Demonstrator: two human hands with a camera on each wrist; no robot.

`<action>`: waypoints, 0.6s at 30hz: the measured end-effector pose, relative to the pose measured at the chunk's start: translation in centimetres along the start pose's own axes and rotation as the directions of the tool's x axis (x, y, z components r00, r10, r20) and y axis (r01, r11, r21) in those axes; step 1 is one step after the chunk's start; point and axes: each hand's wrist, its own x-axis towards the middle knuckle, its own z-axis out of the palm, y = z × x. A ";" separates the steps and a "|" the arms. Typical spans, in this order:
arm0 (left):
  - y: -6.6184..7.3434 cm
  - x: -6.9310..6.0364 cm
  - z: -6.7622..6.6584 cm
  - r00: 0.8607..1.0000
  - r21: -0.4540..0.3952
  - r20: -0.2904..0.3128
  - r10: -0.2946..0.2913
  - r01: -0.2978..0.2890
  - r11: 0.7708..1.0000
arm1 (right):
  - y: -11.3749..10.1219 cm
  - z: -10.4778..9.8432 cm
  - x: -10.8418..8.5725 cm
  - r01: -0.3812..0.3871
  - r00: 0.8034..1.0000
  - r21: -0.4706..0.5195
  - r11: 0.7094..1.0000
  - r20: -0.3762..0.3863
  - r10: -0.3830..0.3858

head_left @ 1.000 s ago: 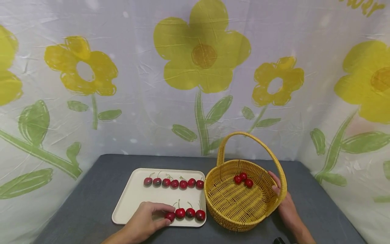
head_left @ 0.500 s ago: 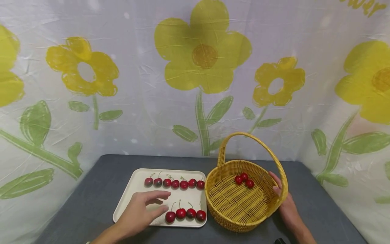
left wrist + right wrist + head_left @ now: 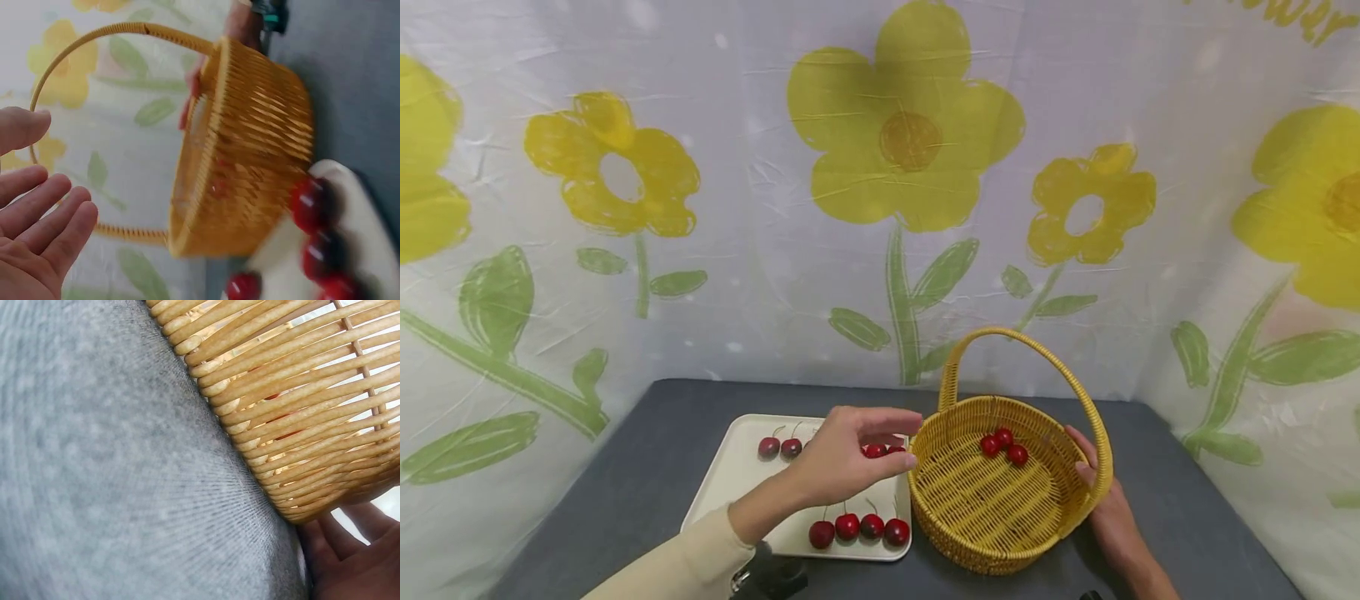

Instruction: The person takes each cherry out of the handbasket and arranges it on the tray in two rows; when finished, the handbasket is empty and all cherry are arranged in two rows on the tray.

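My left hand [image 3: 850, 454] hovers over the right part of a white tray [image 3: 722, 483], its fingers apart from the thumb and nothing between them. In the left wrist view that hand [image 3: 44, 219] has its fingers extended near the basket's handle. The yellow wicker basket [image 3: 985, 508] stands right of the tray, its handle [image 3: 1037, 350] raised. Three red cherries [image 3: 1017, 455] lie inside it. My right hand [image 3: 1108, 508] holds the basket's right side at the rim. Several cherries [image 3: 847, 527] line the tray's front; a back row of cherries [image 3: 768, 448] is partly hidden by my left hand.
The dark grey table [image 3: 617, 492] carries the tray and basket side by side. A white cloth [image 3: 745, 275] with painted yellow flowers hangs behind and around the table. A black device [image 3: 767, 575] sits at my left wrist.
My left hand has let go of the leftmost front cherry, lifted, and moved right and away from me toward the basket. My right hand stays at the basket.
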 end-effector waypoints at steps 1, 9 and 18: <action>0.3 1.0 0.5 1.000 0.006 0.023 0.016 -0.016 1.000 | 0.0 0.0 -0.1 0.007 1.000 0.013 1.000 0.005 -0.007; 2.0 8.0 4.4 0.981 0.089 0.196 0.007 -0.025 0.996 | -0.1 0.0 -0.3 0.030 0.999 0.018 0.999 0.020 -0.031; 1.4 13.8 8.6 0.966 0.175 0.221 -0.132 0.094 0.980 | -0.3 0.0 -0.2 0.003 1.000 -0.045 0.999 0.007 -0.003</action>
